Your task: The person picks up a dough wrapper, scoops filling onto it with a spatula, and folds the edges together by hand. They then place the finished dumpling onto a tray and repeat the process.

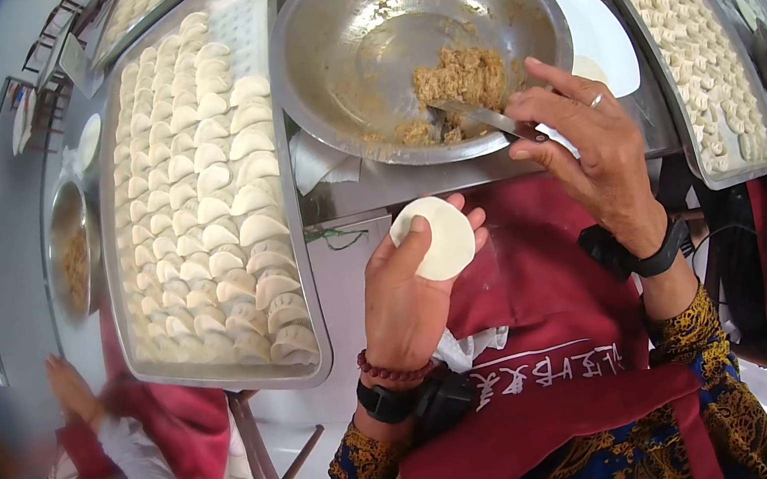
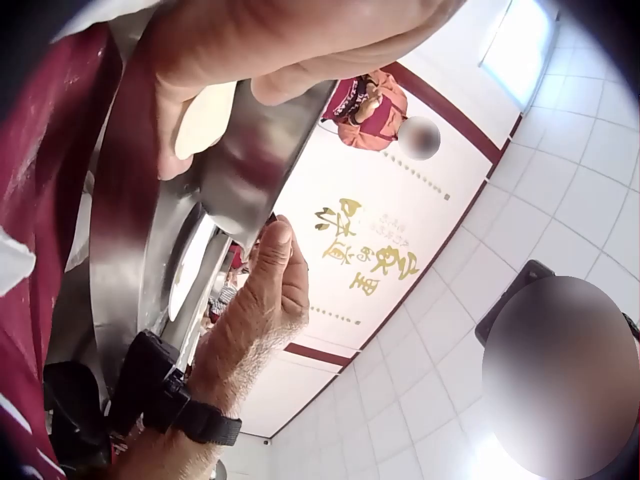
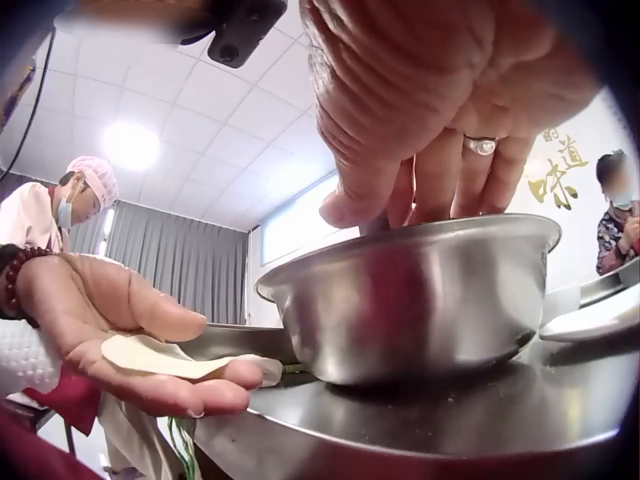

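On my upturned left hand (image 1: 403,305) lies a round white dumpling wrapper (image 1: 448,241), thumb over its face and fingers beneath. In the right wrist view, the wrapper (image 3: 160,356) sits level on the fingers, beside the bowl. My right hand (image 1: 600,147) reaches over the near right rim of a wide steel bowl (image 1: 318,58). It grips the dark handle of a flat metal filling spreader (image 1: 485,116), whose blade dips into brown minced filling (image 1: 467,71). The blade is hidden behind the bowl wall in the right wrist view.
A large tray (image 1: 308,283) of folded dumplings stands left of the bowl, another dumpling tray (image 1: 734,179) at the right. A white plate (image 1: 609,39) sits right of the bowl, a white cloth (image 1: 320,161) at its left. Other people work on both sides.
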A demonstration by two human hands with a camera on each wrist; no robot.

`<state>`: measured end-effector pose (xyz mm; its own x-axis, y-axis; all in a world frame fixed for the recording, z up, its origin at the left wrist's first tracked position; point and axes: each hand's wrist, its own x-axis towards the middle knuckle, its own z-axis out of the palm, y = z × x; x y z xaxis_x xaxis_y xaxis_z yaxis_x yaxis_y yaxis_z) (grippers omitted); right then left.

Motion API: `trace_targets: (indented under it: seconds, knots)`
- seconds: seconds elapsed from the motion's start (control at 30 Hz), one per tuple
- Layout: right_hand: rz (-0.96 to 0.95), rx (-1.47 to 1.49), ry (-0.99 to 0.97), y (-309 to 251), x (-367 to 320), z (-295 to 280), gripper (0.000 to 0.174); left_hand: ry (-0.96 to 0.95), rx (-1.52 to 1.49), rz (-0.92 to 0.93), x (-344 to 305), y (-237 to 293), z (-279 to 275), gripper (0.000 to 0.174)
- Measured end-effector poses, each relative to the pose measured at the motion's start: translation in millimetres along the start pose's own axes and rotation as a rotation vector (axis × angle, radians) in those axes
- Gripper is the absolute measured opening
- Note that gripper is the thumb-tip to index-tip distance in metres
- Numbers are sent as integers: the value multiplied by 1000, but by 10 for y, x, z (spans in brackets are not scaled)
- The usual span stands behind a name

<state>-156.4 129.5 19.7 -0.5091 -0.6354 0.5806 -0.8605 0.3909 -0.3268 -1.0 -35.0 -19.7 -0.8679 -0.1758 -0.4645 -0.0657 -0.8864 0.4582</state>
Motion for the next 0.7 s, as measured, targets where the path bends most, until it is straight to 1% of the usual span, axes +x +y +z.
trace_targets:
  seconds: [0.03, 0.13, 0.23, 0.3, 0.37, 0.47, 0.5, 0.57, 0.6, 0.63, 0.7]
  knots:
    - [-28, -6, -24, 11, 20, -3, 27, -5, 0, -2, 10, -1, 1, 33]
    - [-48, -2, -17, 35, 53, 3, 24, -4, 75, 22, 37, -15, -14, 33]
    - [-11, 10, -8, 54, 88, -2, 18, -17, 26, 16, 60, -12, -23, 35]
    - [-50, -1, -4, 127, 105, -42, 16, -16, 6, 3, 62, -2, -17, 42]
    - [-88, -10, -1, 198, 113, -92, 14, -27, -31, -5, 67, 11, -38, 45]
    - [193, 108, 115, 249, 163, -137, 14, -18, -85, -4, 81, 37, -36, 49]
    - [192, 107, 115, 277, 183, -129, 14, 0, -100, 4, 84, 47, -27, 50]
    - [276, 27, 131, 383, 225, -106, 14, 4, -102, 5, 84, 71, -12, 49]
    - [194, -14, 137, 461, 234, -76, 15, 8, -103, 7, 87, 81, -9, 48]
    - [192, -13, 136, 476, 250, -58, 15, 8, -104, 9, 86, 87, -3, 48]
    - [138, -72, 63, 487, 265, -36, 15, 10, -99, 6, 82, 92, 9, 46]
